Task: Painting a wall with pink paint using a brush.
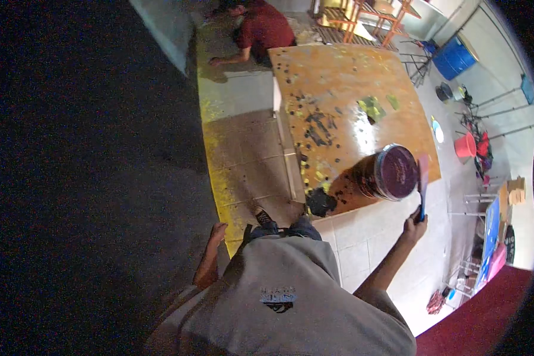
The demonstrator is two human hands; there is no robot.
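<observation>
My right hand (416, 227) is closed round the blue handle of a flat-headed spatula (422, 178), held upright beside a bucket. Its pinkish head is near the rim; from here I cannot tell whether they touch. The round bucket (396, 172) has dark purple contents and stands at the near right of a wooden table (344, 77). My left hand (218, 231) hangs low at my left side, fingers curled, with nothing seen in it. Dark round spots, yellow flecks and a black patch (321, 202) mark the tabletop.
A person in a dark red shirt (267, 26) crouches beyond the table's far left corner. A yellow strip (215, 160) edges the floor at a dark area on the left. Wooden chairs (362, 18), a blue drum (455, 57) and a red bucket (465, 145) stand beyond the table.
</observation>
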